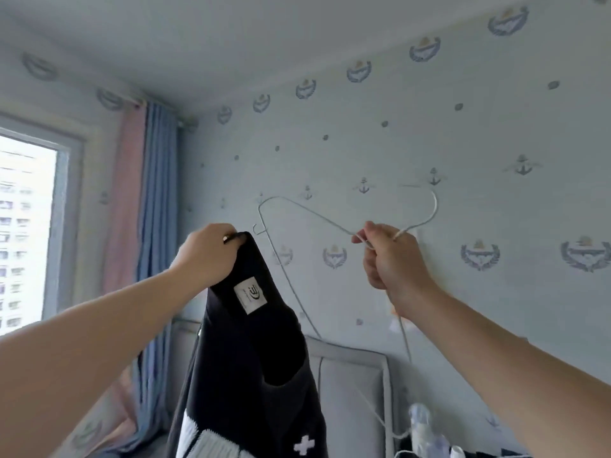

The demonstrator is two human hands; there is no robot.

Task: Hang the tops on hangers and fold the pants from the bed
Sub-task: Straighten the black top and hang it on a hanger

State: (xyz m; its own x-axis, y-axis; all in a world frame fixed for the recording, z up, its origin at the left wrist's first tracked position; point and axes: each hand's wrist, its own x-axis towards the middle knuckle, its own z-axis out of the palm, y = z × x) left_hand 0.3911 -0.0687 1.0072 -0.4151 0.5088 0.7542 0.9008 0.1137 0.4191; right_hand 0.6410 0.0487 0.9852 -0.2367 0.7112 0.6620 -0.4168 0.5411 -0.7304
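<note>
So our left hand [206, 256] grips one black top [251, 375] by the collar and our right hand [391, 256] pinches one wire hanger [317, 214] by its neck.

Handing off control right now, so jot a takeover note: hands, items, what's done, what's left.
Left hand grips the black top at its neckline, raised in the air.
Right hand pinches the white wire hanger at its neck, beside the top, not inside it.
Done: top and hanger picked up.
Left: slip hanger into top, hang it; other tops and pants can't be judged here.
</note>
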